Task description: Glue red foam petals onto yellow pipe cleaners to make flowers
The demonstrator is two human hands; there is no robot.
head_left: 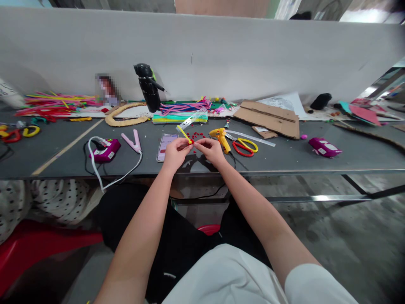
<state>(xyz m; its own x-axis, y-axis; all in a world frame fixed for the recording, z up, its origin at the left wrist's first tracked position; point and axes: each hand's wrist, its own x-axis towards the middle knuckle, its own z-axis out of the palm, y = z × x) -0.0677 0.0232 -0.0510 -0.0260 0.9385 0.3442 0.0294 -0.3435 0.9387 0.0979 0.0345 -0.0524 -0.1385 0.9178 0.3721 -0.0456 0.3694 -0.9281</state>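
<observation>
My left hand (176, 153) pinches a yellow pipe cleaner (184, 134) that slants up and to the left from the fingertips. Against it my right hand (211, 150) closes its fingertips on a small red piece (192, 142); the fingers partly hide it, so its exact shape is unclear. The two hands almost touch above the table's front part. Several small red pieces (198, 135) lie just behind them. Beside my right hand rest a yellow glue gun (221, 137) and scissors (246, 147) with red and yellow handles. A phone (166, 145) lies left of my left hand.
Bundled pipe cleaners (180, 117), a black bottle (148, 86) and cardboard (268, 118) line the back by the white partition (221, 50). A pink flat iron (133, 140) and purple power block (107, 151) with cables sit left. Another purple block (324, 147) is right.
</observation>
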